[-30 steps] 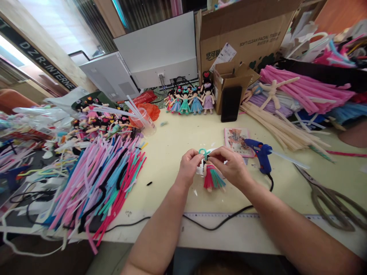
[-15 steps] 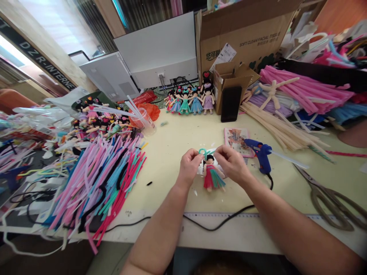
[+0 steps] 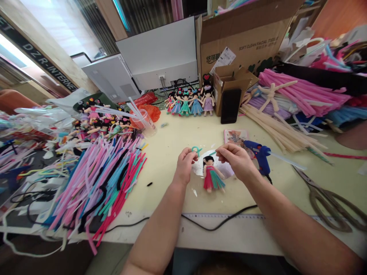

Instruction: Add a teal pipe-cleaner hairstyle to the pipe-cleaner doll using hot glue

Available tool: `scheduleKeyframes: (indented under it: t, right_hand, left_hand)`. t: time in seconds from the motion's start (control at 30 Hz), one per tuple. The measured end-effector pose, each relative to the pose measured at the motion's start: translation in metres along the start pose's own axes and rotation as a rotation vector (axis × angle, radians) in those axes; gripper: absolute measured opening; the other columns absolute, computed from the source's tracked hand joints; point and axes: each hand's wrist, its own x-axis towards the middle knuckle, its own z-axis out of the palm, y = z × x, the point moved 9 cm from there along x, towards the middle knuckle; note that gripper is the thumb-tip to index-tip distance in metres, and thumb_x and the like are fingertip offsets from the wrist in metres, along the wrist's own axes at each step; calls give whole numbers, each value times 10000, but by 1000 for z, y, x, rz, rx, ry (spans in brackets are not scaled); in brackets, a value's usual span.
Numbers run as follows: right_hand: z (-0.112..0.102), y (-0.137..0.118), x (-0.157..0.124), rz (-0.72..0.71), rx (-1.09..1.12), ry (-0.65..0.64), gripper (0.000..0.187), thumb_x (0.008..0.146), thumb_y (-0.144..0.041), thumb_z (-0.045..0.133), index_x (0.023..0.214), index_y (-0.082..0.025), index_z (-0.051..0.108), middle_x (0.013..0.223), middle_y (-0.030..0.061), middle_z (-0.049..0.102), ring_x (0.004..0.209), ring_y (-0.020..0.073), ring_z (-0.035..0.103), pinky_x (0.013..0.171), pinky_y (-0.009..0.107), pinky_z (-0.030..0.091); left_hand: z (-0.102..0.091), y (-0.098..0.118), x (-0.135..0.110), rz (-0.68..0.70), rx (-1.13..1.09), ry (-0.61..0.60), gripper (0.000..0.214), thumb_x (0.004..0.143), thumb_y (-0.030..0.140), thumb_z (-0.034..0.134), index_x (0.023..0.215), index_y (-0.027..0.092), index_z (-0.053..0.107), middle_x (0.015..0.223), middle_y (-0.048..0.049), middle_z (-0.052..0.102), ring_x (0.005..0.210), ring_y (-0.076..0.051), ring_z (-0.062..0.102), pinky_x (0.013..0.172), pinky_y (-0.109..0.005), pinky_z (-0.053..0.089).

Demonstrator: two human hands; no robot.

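Observation:
A looped teal pipe cleaner [image 3: 196, 149] is pinched between the fingertips of my left hand [image 3: 185, 162]. My right hand [image 3: 235, 158] is closed on a short teal piece [image 3: 212, 153]; I cannot tell whether it joins the loop. Between and just below the hands lies a small doll [image 3: 211, 175] with black hair and a pink and teal skirt. Neither hand appears to hold the doll. Under its upper part is a whitish round sheet [image 3: 228, 170].
A blue glue gun [image 3: 261, 154] with its cable and large scissors [image 3: 327, 198] lie to the right. Pipe cleaners [image 3: 94, 175] are heaped at left. Finished dolls [image 3: 185, 104] stand at the back by a phone [image 3: 230, 106] and a cardboard box [image 3: 243, 42].
My hands have moved apart, the left one leftward with the teal loop, the right one slightly right. More of the doll's head and the whitish sheet now shows.

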Motion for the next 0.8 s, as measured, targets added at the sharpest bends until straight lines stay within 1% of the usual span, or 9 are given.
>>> scheduleKeyframes:
  t: [0.13,0.2,0.37,0.47,0.53,0.6,0.7,0.77,0.8]
  right_hand:
    - [-6,3,1,98,127,26,287,575,-384,789,692,-162,650,601,-6,602,528,78,504,501,210,400]
    - [-6,2,0,109,148,27,302,564,-389,797,683,-161,639,606,-4,602,520,76,504,498,212,403]
    - [9,0,-5,68,124,-8,312,663,-461,703,650,-171,587,558,-20,532,486,86,473,465,227,394]
    - [23,-13,-11,14,131,-22,312,740,-425,627,573,-188,512,491,-46,429,441,80,424,427,220,347]
    - [31,-31,-14,-34,125,-27,379,784,-401,575,502,-201,420,446,-61,345,393,71,370,397,221,310]
    - [35,-58,-12,-90,99,-28,429,816,-399,540,475,-210,361,417,-67,295,362,67,332,379,224,295]
    - [29,-110,6,-161,69,11,372,818,-400,580,536,-201,443,442,-58,369,380,67,370,375,210,312]
    - [16,-143,28,-169,79,82,281,805,-348,631,611,-179,519,511,-44,451,410,52,396,379,185,322]
    - [10,-158,41,-159,75,101,230,824,-294,622,650,-162,549,544,-37,482,432,44,421,407,176,354]
  left_hand:
    - [-7,-2,6,16,-33,34,130,692,276,545,626,178,492,624,31,508,602,-85,467,586,-214,335]
    - [-10,-2,8,24,-40,58,130,686,279,544,628,176,489,623,34,510,598,-82,467,580,-211,330]
    - [-18,-3,11,13,-70,104,147,664,287,549,617,177,464,621,37,513,591,-78,463,566,-202,321]
    - [-23,-5,15,17,-109,119,156,648,287,558,610,176,454,606,39,507,566,-73,451,545,-196,306]
    - [-26,-9,18,8,-132,128,177,639,301,574,607,176,453,596,41,505,547,-68,445,530,-193,297]
    - [-28,-15,20,-15,-151,141,198,630,316,593,604,175,457,582,45,502,528,-64,439,516,-191,292]
    - [-29,-21,23,-41,-174,154,206,621,318,608,599,174,462,554,52,487,506,-62,428,505,-191,294]
    - [-28,-22,23,-44,-184,151,207,620,309,610,591,175,456,541,55,481,499,-61,420,502,-191,297]
    - [-28,-22,23,-45,-189,148,206,620,303,609,587,175,451,537,55,479,497,-61,418,500,-190,297]
